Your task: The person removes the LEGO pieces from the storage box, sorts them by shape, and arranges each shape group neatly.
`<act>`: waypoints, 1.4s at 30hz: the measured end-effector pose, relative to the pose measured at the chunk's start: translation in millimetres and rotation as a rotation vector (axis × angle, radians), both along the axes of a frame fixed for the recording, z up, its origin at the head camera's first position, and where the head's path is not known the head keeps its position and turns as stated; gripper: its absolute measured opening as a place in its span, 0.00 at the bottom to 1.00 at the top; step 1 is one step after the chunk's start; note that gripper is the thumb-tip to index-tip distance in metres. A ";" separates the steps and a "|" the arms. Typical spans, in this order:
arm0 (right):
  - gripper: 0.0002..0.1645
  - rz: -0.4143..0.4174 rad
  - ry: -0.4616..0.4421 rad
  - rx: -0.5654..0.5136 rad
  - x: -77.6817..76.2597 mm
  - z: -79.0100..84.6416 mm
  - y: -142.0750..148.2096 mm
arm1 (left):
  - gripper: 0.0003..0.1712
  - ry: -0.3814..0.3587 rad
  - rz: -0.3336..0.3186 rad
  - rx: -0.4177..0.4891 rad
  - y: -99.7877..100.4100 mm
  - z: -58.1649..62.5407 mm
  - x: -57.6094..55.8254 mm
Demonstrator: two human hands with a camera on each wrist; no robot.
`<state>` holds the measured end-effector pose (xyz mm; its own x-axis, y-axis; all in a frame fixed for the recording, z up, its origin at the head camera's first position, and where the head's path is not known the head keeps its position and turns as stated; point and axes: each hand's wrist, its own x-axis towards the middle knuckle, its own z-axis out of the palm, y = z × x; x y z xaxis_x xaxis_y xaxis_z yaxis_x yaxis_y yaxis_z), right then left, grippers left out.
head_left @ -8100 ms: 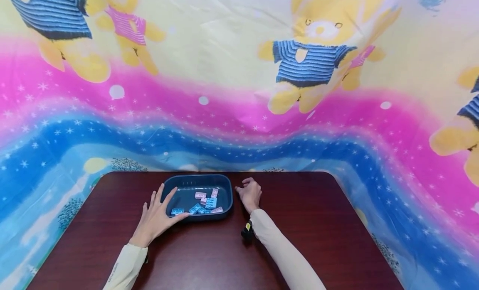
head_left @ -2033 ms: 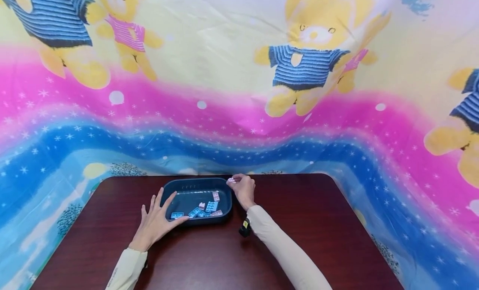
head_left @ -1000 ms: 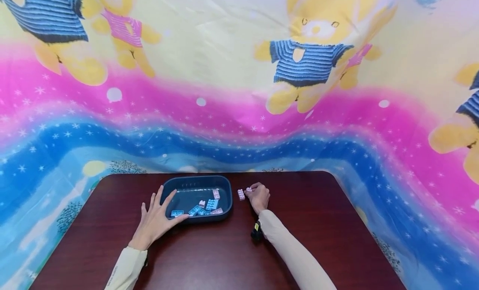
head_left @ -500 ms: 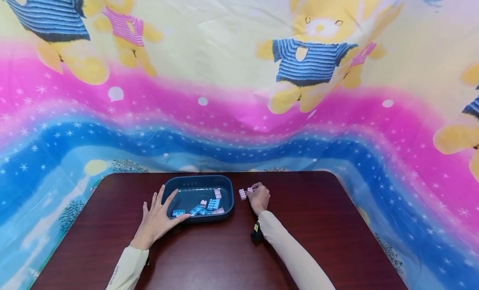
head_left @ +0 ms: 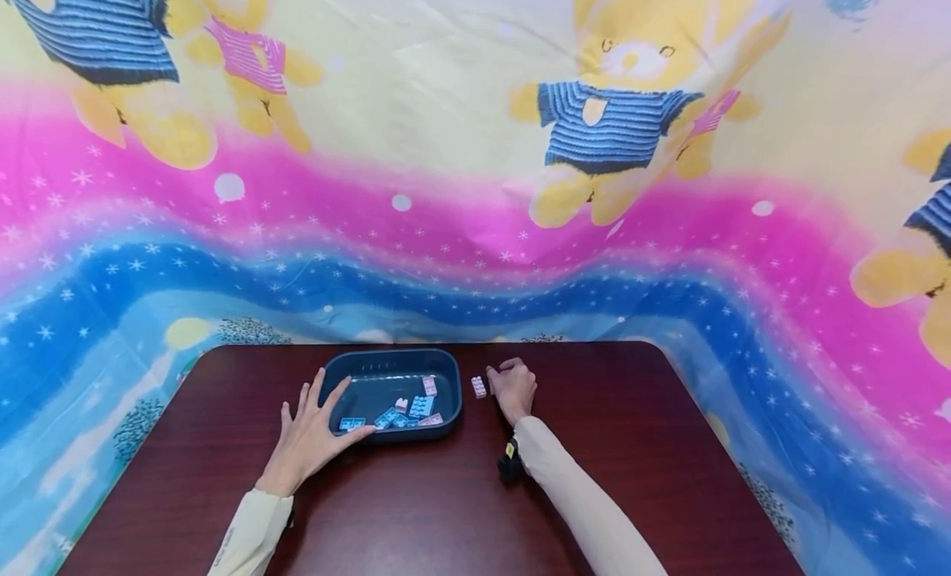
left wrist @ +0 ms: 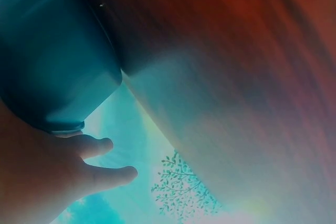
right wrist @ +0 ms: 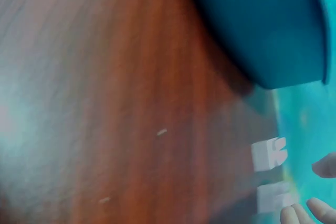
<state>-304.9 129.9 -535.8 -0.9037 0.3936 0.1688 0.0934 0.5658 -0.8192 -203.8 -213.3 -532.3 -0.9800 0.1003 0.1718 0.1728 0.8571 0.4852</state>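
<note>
My left hand (head_left: 308, 436) rests on the left front corner of a dark blue tray (head_left: 457, 394), fingers spread, thumb along the front rim. In the left wrist view two fingers extend past the tray wall (left wrist: 63, 51). A small pink studded brick (head_left: 479, 386) lies on the table right of the tray. Just beyond it is my right hand (head_left: 514, 392), thumb and fingers apart. Two pale bricks show in the right wrist view: one brick (right wrist: 269, 155) stands free, and the other brick (right wrist: 274, 198) is beside my fingertips, hidden by the hand in the head view.
Inside the tray lie blue bricks (head_left: 421, 406) and pink bricks (head_left: 430, 385), mostly toward its front and right. The dark red-brown table (head_left: 416, 510) has rounded far corners. A curtain with bears (head_left: 475, 229) hangs right behind its far edge.
A pink brick has gone from the tray to the table on the right. The second pink brick, seen at my right fingertips a moment ago, is now covered there. My left hand stays put.
</note>
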 end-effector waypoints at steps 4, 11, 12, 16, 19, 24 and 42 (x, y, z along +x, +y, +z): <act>0.15 0.015 0.023 0.012 -0.9 9.3 -4.7 | 0.62 -0.002 0.000 0.007 -0.2 0.2 0.0; 0.15 0.052 0.028 -0.013 2.2 23.1 -16.9 | 0.62 -0.004 -0.001 0.011 -0.7 0.4 0.6; 0.16 0.056 0.028 -0.017 2.6 24.4 -18.7 | 0.62 -0.003 -0.001 0.012 -0.9 0.4 0.7; 0.17 0.069 0.017 -0.034 3.4 29.4 -25.3 | 0.62 -0.004 -0.001 0.013 -1.0 0.2 0.7; 0.17 0.083 0.008 -0.046 1.9 33.9 -30.5 | 0.62 -0.005 0.000 0.014 -1.3 0.2 0.6; 0.17 0.110 0.019 -0.064 1.4 40.8 -41.8 | 0.62 -0.005 -0.001 0.016 -1.2 0.5 0.6; 0.17 0.253 0.067 -0.050 22.7 60.5 -91.8 | 0.62 -0.005 0.008 0.004 -0.8 -0.3 0.0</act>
